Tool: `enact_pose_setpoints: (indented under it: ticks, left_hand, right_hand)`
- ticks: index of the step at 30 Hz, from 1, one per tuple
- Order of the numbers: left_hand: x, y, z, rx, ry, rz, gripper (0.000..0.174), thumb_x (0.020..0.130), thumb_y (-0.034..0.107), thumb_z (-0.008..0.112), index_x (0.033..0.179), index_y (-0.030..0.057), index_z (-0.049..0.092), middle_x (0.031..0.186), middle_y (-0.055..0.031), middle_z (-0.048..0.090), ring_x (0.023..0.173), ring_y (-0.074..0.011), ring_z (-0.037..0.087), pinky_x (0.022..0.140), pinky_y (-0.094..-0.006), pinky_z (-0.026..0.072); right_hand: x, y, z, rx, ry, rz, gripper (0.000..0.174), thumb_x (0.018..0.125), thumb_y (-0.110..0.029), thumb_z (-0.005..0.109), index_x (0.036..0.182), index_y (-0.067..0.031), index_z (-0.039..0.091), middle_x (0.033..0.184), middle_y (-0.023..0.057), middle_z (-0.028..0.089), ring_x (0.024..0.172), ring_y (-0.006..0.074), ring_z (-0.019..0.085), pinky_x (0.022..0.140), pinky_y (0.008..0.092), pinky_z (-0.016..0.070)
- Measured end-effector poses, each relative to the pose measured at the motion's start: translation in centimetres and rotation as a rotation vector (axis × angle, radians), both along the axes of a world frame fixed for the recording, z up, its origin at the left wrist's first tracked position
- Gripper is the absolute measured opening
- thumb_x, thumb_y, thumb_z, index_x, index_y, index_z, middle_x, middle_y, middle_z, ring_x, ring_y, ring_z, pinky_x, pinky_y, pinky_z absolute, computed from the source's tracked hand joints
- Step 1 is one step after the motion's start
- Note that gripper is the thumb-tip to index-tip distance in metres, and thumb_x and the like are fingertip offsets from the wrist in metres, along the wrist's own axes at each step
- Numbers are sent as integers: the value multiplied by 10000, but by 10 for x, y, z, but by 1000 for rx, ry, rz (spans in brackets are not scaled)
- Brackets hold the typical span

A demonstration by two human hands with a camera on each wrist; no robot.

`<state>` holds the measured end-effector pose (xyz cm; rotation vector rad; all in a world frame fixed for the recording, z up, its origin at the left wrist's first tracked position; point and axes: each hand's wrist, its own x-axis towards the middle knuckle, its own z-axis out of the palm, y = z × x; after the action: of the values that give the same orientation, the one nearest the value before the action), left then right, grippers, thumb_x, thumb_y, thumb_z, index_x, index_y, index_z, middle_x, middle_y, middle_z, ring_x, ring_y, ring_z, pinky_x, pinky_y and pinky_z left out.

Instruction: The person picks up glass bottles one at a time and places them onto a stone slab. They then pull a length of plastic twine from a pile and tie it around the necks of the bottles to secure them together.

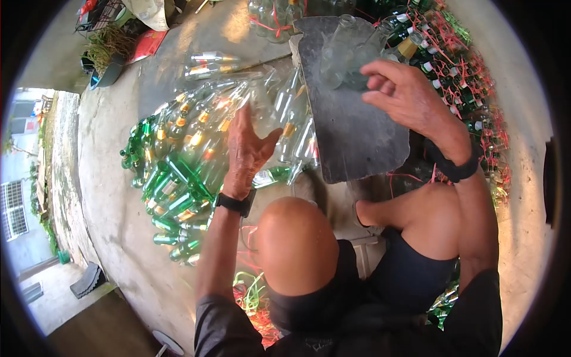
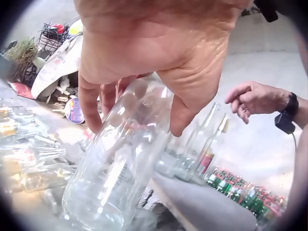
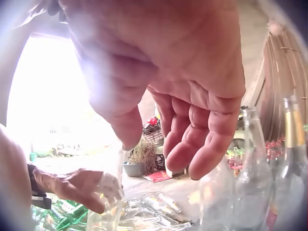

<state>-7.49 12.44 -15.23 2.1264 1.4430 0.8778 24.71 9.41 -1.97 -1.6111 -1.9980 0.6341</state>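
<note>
My left hand (image 1: 247,152) grips a clear glass bottle (image 2: 115,168), thumb on one side and fingers on the other. In the head view it is over the pile of lying bottles, left of a dark board (image 1: 363,140). My right hand (image 1: 407,95) hovers over the board with loosely bent fingers and nothing between them. Beside it, clear glass bottles (image 1: 345,56) stand on the board's far end. The right wrist view shows these standing bottles (image 3: 252,178) just right of the fingers, one with a gold neck label.
Clear bottles (image 1: 202,107) and green bottles (image 1: 172,184) lie heaped on the floor at left. Green bottles bound with red strands (image 1: 458,77) line the right side. A tied bundle of clear bottles (image 1: 273,24) stands behind the board. A potted plant (image 1: 107,50) is at far left.
</note>
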Motion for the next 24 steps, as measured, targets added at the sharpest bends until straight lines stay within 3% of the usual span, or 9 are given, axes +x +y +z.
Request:
enact_pose_setpoints:
  ticks: [4,7,8,9,13,22,24]
  left_hand:
    - [16,-14,26,117,-30,-124,677,718,205,861,1278,-18,554,1134,-186,643,1018,-369,638,885,-448,507]
    - [28,-27,44,58,-62,-161,680,708,186,856,1280,-19,551,1095,-180,635,1028,-356,628,894,-445,503]
    - [31,-30,51,17,-89,-171,672,709,178,851,1276,-20,551,1090,-183,631,1042,-354,624,902,-443,500]
    - [34,-32,57,0,-54,-212,802,675,165,868,1348,-53,491,1243,-271,591,1157,-454,573,963,-489,491]
    - [45,-34,60,103,-106,-265,787,664,144,864,1337,-30,497,1212,-244,589,1135,-440,567,955,-488,487]
    - [84,-41,66,126,-239,-278,806,670,174,870,1353,-16,488,1203,-240,584,1119,-444,570,938,-467,497]
    - [90,-42,68,47,-209,-270,830,672,236,914,1347,-24,508,1252,-218,595,1117,-407,622,932,-461,517]
  right_hand:
    - [-44,0,14,133,23,65,419,806,-207,799,1140,-17,632,840,130,675,700,255,658,659,365,530]
    - [-64,4,13,311,83,133,475,793,-328,807,1100,-9,634,801,158,679,735,378,668,672,458,529]
    - [-67,4,13,317,82,138,475,793,-328,807,1100,-9,634,801,158,679,735,378,668,672,458,529]
    - [-70,4,13,282,83,145,443,795,-338,804,1043,-7,644,759,151,667,701,357,663,656,442,525]
    - [-74,4,12,218,175,96,393,798,-361,796,870,-1,656,644,134,619,597,278,625,587,390,498]
    - [-54,-2,24,299,42,-13,333,798,-313,789,822,-7,659,594,131,571,533,229,567,535,364,466]
    - [-46,-1,22,308,5,-31,322,805,-308,785,826,-11,663,597,132,576,537,236,574,540,366,471]
